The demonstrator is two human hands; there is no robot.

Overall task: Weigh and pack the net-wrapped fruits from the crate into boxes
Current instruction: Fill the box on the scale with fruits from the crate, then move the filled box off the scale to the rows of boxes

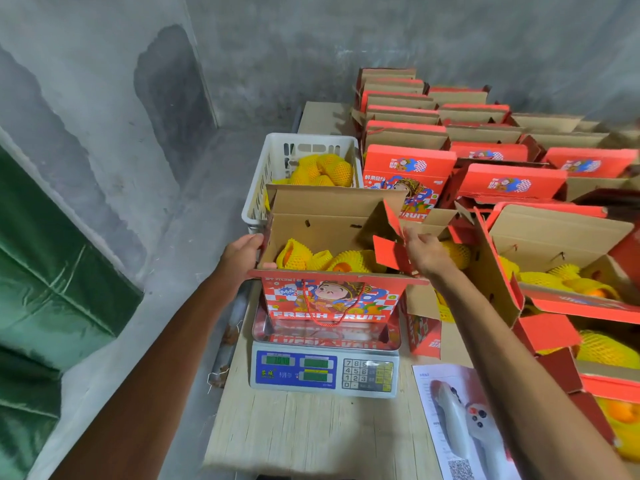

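Frame centre: open fruit box point(329, 299) on scale point(323, 370), net-wrapped fruits point(346, 260) inside. Left hand point(242, 252) grips the box's left wall; right hand point(424, 252) pinches right flap point(393, 252). White crate point(273, 164) touching behind. Filled boxes point(554, 258) crowd right; counter point(311, 431) bare below

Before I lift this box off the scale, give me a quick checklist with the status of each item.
1. Box sits on the scale pan: ok.
2. Fruit inside: ok.
3. Weight reading legible: cannot tell, display blurred.
4. Left hand grips the box's side wall: ok.
5. Right hand on the right flap, flaps closed: not ok, open.
6. Crate has fruit left: ok.
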